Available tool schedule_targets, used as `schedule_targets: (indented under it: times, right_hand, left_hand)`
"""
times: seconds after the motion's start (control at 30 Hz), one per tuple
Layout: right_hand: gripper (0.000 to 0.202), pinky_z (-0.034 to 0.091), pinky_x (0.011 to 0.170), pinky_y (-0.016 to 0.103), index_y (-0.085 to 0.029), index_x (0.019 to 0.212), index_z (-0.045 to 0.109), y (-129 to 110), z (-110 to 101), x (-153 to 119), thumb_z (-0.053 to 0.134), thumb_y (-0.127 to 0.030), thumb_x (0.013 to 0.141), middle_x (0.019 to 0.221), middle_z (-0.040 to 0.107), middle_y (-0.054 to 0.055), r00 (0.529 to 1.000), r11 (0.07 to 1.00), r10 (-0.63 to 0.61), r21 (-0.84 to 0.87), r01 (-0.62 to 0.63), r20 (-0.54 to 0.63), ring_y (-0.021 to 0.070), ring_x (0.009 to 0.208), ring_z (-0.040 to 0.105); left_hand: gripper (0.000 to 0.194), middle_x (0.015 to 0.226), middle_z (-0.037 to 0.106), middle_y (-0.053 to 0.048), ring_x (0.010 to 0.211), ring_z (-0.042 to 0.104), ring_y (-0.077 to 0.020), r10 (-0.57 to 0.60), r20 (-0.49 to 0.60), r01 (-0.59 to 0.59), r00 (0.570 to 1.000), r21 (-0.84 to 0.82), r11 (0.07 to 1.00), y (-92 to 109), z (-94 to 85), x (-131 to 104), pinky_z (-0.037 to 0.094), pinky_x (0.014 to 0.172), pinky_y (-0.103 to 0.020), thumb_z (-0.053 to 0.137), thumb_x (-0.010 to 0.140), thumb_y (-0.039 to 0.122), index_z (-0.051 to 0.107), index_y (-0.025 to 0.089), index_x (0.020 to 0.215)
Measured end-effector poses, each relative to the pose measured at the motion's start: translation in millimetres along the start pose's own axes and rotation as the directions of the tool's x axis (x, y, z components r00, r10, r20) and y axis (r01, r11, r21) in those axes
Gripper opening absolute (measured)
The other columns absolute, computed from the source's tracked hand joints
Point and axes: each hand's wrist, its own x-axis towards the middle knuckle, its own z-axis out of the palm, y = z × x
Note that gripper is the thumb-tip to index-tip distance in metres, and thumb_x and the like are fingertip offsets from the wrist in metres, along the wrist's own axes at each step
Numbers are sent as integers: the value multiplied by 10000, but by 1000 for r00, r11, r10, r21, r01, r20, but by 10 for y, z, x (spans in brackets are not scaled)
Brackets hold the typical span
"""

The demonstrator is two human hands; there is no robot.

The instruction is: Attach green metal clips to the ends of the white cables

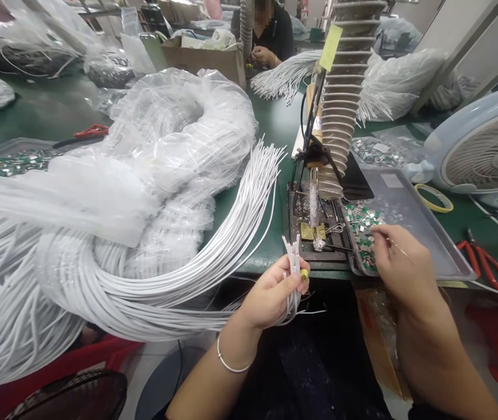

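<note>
Because the white cable ends (293,252) sit in the left hand (275,291), at the lower centre of the frame, that is the hand nearest to them; from the right hand (400,262) they lie off to the left of the frame, well apart. I see their long axis running close to upright in the picture, the cut tips rising past the thumb and fingers toward the top of the frame — not quite level with each other, and spread a little. Just up and to the right of those tips hangs the soldering iron (314,198), its own long axis also near vertical and its lower end pointing down, beside but apart from the cables. I read the left hand as closed, gripping the cables between thumb and fingers, with a small yellow piece (304,275) at its fingertips. Below that grip the cables bend away toward the left of the frame. Right of centre, the right hand's fingers are curled, a thin strand (401,251) showing across them — whether the fingertips pinch anything, I cannot tell. They are close by the small green boards (365,224) at the left end of the grey tray (432,251).
</note>
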Motion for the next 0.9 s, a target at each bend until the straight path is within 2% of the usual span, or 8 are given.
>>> schedule_targets:
  times: [0.1, 0.23, 0.37, 0.47, 0.6, 0.77, 0.9]
  right_hand:
    - [150, 468, 690, 281, -199, 885, 566, -44, -17, -28, 418, -180, 869, 790, 628, 41, 998, 998, 11, 57, -7, -59, 169, 755, 610]
    - [122, 486, 689, 286, -207, 907, 564, -151, -28, -104, 450, -180, 872, 758, 598, 16, 993, 980, 97, 179, -83, -73, 148, 695, 603]
    - [101, 499, 606, 259, -218, 922, 569, -304, -27, -196, 502, -168, 864, 772, 572, -10, 976, 883, 208, 441, -161, -60, 104, 598, 600]
    - [101, 514, 586, 251, -217, 923, 573, -409, -13, -243, 518, -157, 863, 833, 569, 0, 974, 797, 227, 580, -171, -25, 95, 608, 609]
    - [112, 522, 599, 261, -209, 926, 576, -496, 23, -279, 516, -136, 865, 852, 567, 7, 982, 758, 189, 634, -157, 17, 95, 622, 602]
    - [105, 499, 585, 251, -202, 904, 568, -547, 38, -302, 515, -121, 863, 801, 547, -6, 989, 754, 147, 643, -134, 33, 89, 614, 579]
    - [80, 480, 543, 229, -202, 884, 565, -612, 26, -305, 532, -135, 855, 759, 531, -17, 989, 763, 138, 630, -144, 58, 78, 570, 557]
  left_hand:
    - [260, 652, 502, 8, 560, 431, -79, 0, -41, 0, 999, 1, 1000, -8, 19, 3, 317, 585, -269, 749, 701, 306, 616, 125, 831]
    - [272, 582, 538, 13, 537, 463, -89, -18, -76, 21, 997, 34, 999, -12, 28, 5, 323, 568, -258, 741, 709, 298, 594, 132, 867]
    - [294, 574, 526, 35, 487, 450, -60, -13, -134, 18, 991, 35, 999, 7, 69, 14, 298, 520, -230, 762, 683, 262, 573, 131, 866]
    - [310, 609, 513, 45, 443, 398, -26, -12, -185, 13, 983, 5, 1000, 27, 115, 26, 269, 476, -213, 792, 635, 228, 567, 126, 824]
    - [298, 563, 462, 64, 409, 322, -7, -12, -232, 13, 973, 6, 1000, 30, 140, 44, 205, 429, -194, 776, 656, 292, 581, 114, 794]
    - [304, 664, 555, 17, 398, 283, 12, 7, -283, 3, 959, 33, 999, 5, 110, 56, 166, 409, -186, 741, 684, 365, 586, 111, 746]
    - [294, 471, 371, 87, 405, 257, -12, -13, -267, 35, 964, 78, 996, -7, 121, 56, 160, 424, -179, 678, 756, 383, 604, 105, 819]
